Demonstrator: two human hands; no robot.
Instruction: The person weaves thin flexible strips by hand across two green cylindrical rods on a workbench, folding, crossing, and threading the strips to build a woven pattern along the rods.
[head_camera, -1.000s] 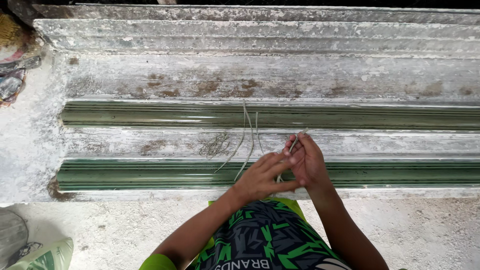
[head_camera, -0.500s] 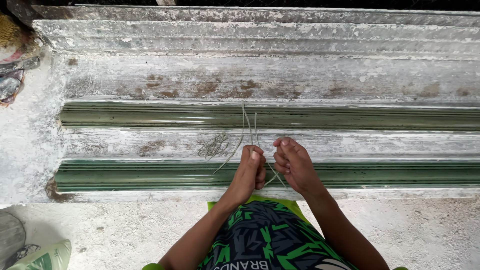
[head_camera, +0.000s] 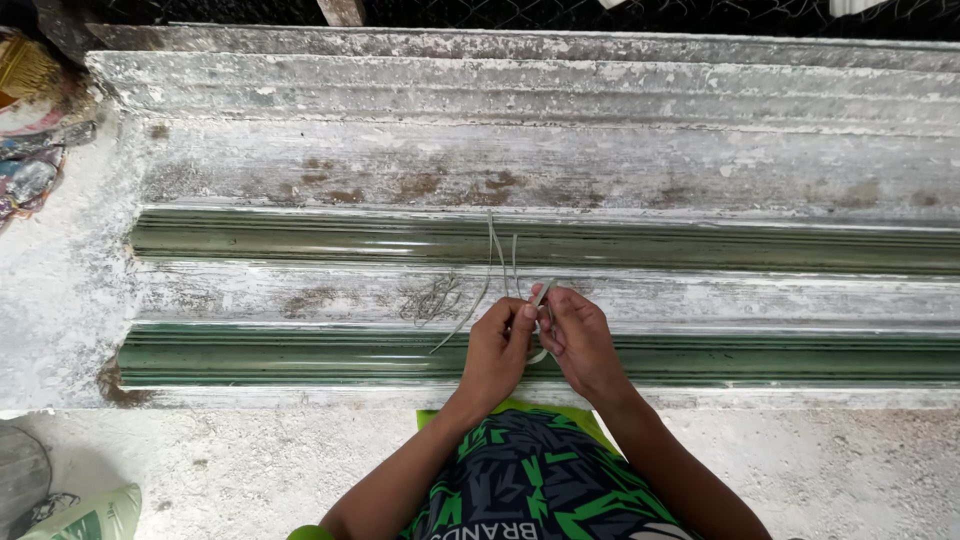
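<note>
Two bare hands meet over the near edge of a long, plaster-crusted white mould bench (head_camera: 560, 160). The left hand (head_camera: 497, 350) is curled nearly closed, thumb and forefinger pinched on a bundle of thin pale fibre strands (head_camera: 497, 262). The right hand (head_camera: 580, 340) sits just beside it, touching it at the fingertips, its fingers bent and pinching the same strands where they stick up between the two hands. From that pinch the strands fan out: a few run away towards the far side across the far glossy green moulded channel (head_camera: 300, 240), and one trails down to the left over the near glossy green moulded channel (head_camera: 280, 352). Both channels run left to right, parallel, with a rough white plaster ridge (head_camera: 250, 290) between them. A small tangle of loose grey fibres (head_camera: 432, 297) lies on that ridge, just left of the hands. At the near side, below the forearms, a black and green patterned garment (head_camera: 530, 480) shows. A heap of coloured cloth (head_camera: 30, 150) lies at the far left, off the bench.
</note>
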